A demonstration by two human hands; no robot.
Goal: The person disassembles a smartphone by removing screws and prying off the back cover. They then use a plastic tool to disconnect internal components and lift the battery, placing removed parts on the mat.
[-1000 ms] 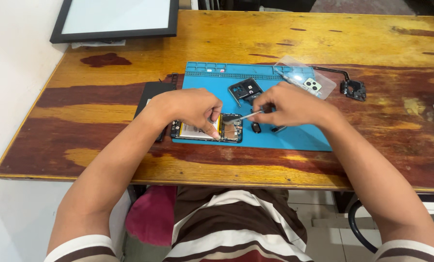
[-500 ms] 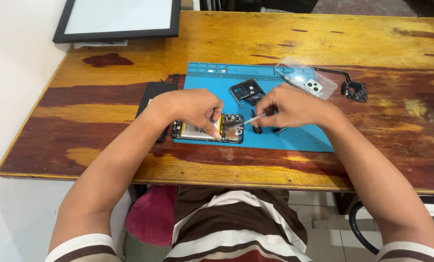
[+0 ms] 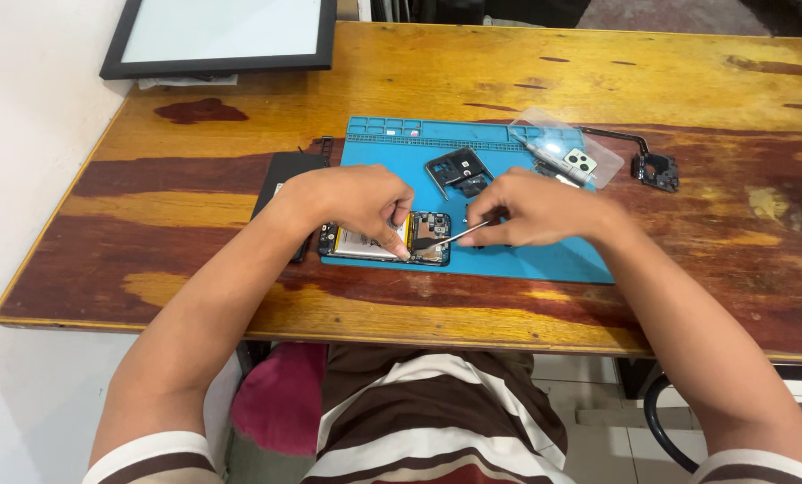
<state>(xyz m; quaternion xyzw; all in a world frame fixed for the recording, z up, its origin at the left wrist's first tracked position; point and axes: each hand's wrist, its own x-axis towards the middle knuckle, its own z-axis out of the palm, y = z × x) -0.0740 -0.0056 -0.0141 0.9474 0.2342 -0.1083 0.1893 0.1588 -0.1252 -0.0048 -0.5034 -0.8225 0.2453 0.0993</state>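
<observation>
Nearest the front edge of the table (image 3: 240,81) are both forearms, reaching in from the person's striped shirt. Left hand (image 3: 352,204) is curled down on an opened phone (image 3: 379,244), fingertips pinching at its battery area; right hand (image 3: 535,208) is closed around a thin metal tool (image 3: 450,237), tip resting on the phone's circuit-board end. Phone lies on the near left corner of the blue mat (image 3: 526,260), long axis running left-right, parallel to the table's front edge, board end toward the right hand. So the phone sits just left of the right hand and directly under the left; the left hand is the nearer one and covers part of it, while the tool comes in from the right at a shallow slant, handle end slightly farther back than the tip. Whether the tip is in a screw or a connector is too small to tell. Just left of the phone, partly under the left wrist, a dark flat panel (image 3: 280,175). Farther back on the mat, a black frame piece (image 3: 455,168); at its far right corner a clear case (image 3: 567,148) with small parts on it. Off the mat to the right, a small black part with a flex strip (image 3: 654,168). Far left corner: a black-framed white panel (image 3: 222,36).
</observation>
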